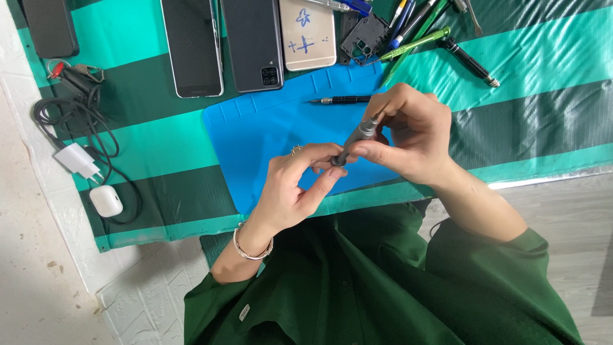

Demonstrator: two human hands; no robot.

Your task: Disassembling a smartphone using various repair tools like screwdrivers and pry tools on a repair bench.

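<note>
We work over a striped cloth (543, 57) in light and dark green, which covers most of the surface. On it lies a blue mat (268, 128), and our two hands meet above the front part of this mat.

At the far edge of the cloth we see three phones (255, 45) side by side, two dark ones and one pale one with blue drawings on its back. A black frame part (365, 37) lies just beside the pale phone, and near it a group of pens and tools (415, 29). To the left lies a black cable (76, 121), then a white charger (78, 160) and a small white case (106, 200).

Our right hand (415, 137) is closed around a grey screwdriver (357, 137), which is tilted, with its tip pointing down toward our left hand (297, 188). The left thumb and forefinger are pinched narrow at the tip of the screwdriver; whether they hold some small part there, we cannot tell. The left wrist wears a bracelet (250, 249).

A thin black tool (341, 99) lies on the mat, just behind the hands and apart from them. A tiny gold part (295, 151) rests on the mat, just beside the left fingers.
</note>
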